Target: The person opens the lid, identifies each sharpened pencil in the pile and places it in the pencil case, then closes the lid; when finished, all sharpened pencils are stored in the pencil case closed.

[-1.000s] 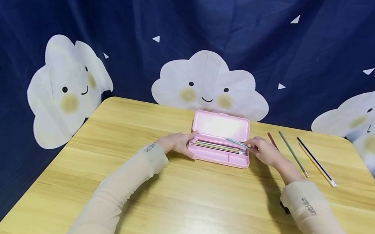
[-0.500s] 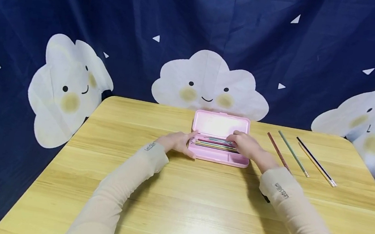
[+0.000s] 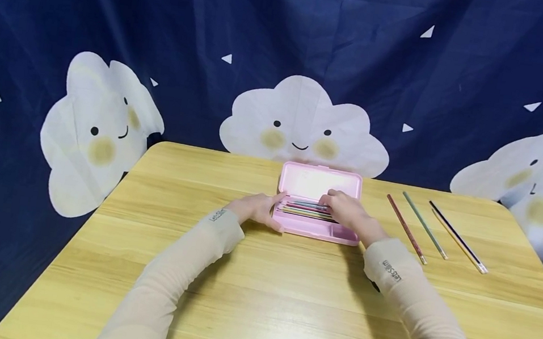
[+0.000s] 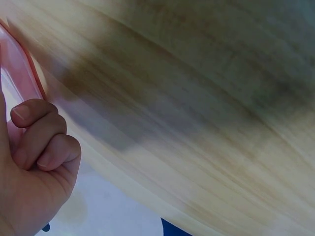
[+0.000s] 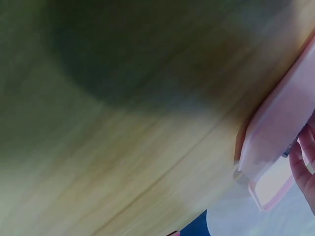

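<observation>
A pink pencil case (image 3: 309, 234) lies with its lid (image 3: 308, 180) raised at the back of the table. My left hand (image 3: 257, 208) holds the case's left end between thumb and index finger; in the left wrist view its other fingers (image 4: 42, 130) are curled beside the pink wall. Over the case's right half, my right hand (image 3: 345, 211) pinches a teal pencil (image 3: 307, 204), which lies lengthwise along the rear of the tray. The right wrist view shows a pencil end (image 5: 286, 153) at the fingertips. Several pencils (image 3: 304, 213) lie side by side in front of it.
To the right of the case, a dark red pencil (image 3: 407, 230), a green pencil (image 3: 425, 225) and a dark blue and yellow pair (image 3: 458, 238) lie slanted on the wooden table (image 3: 255, 293). A blue cloud-print curtain (image 3: 193, 22) hangs behind the table's back edge.
My right hand has moved left from the case's right end to over its inside, and the teal pencil has gone down into the tray. The left hand has stayed put.
</observation>
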Motion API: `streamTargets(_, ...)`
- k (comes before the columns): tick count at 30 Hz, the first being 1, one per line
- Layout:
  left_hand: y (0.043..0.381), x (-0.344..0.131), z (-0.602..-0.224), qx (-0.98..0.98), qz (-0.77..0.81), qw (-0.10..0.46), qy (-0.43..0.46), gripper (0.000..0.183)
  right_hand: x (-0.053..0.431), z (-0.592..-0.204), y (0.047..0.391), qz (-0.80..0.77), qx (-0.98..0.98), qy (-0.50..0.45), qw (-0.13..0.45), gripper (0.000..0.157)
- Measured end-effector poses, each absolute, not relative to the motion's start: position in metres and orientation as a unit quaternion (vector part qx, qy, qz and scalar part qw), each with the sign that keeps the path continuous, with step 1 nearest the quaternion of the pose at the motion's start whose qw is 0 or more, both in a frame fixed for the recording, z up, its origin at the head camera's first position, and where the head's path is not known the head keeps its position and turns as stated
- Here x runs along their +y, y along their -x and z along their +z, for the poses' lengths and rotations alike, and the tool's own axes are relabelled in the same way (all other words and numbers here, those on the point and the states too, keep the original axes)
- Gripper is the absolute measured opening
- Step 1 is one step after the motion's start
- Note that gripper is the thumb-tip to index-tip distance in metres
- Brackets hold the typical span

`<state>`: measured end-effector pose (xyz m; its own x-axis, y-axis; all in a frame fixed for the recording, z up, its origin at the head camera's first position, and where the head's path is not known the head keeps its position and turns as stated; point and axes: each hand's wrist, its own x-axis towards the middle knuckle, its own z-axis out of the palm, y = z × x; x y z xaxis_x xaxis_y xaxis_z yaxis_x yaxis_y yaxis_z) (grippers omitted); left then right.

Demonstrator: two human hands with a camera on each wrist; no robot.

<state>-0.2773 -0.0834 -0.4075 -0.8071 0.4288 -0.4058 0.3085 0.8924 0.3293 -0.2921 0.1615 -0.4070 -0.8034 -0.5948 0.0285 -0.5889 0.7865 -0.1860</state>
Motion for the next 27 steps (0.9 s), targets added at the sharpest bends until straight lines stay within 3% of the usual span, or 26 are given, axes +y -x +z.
streamTargets(27,0.278,-0.085,-0.409,0.940,0.134,0.238,-0.204,0.108,0.211,-0.403,0.279,-0.191,0.935,0.297,-0.036,0.010)
